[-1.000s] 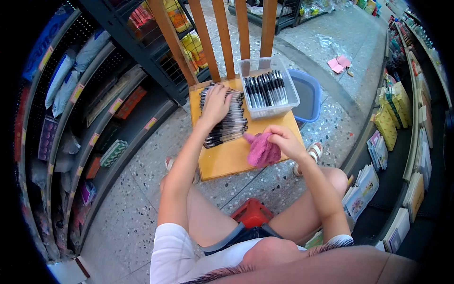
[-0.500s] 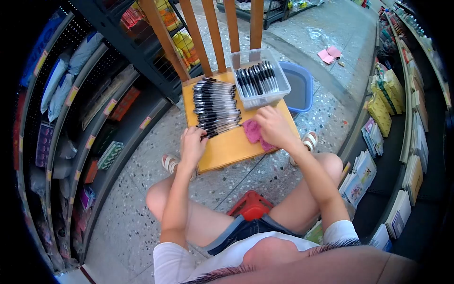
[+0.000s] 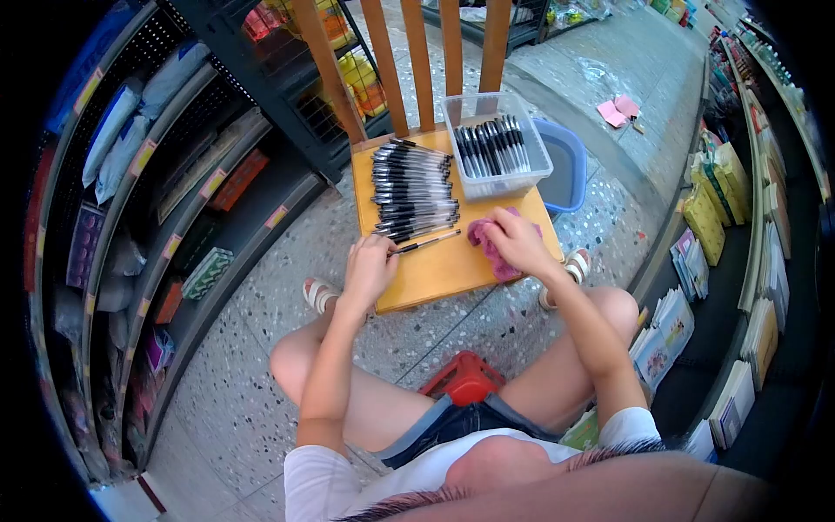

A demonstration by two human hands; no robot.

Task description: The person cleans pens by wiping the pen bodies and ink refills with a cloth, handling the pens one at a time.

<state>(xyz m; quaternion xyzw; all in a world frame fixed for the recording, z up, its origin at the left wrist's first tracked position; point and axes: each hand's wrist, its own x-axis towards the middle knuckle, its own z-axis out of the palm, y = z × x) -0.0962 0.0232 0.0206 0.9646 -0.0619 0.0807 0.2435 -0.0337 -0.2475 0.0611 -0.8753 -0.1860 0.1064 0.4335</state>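
My left hand [image 3: 370, 261] pinches the dark end of a pen [image 3: 428, 243] at the left front of a yellow wooden chair seat [image 3: 417, 287]. The pen points right, a little apart from a row of several black-and-clear pens [image 3: 413, 187] lying side by side on the seat. My right hand [image 3: 515, 242] is closed on a pink cloth [image 3: 497, 252] at the seat's right side. Behind it stands a clear plastic box [image 3: 504, 185] with several pens [image 3: 491, 146] in it.
A blue basin [image 3: 570, 196] sits on the floor beyond the seat's right edge. The chair's slatted back [image 3: 419, 61] rises at the far side. Stocked shelves stand on the left [image 3: 261, 165] and right [image 3: 665, 365]. A red stool [image 3: 461, 376] is beneath me.
My left hand has drawn one pen away from the row toward me. My right hand has taken the pink cloth up into its fingers. The view has shifted slightly.
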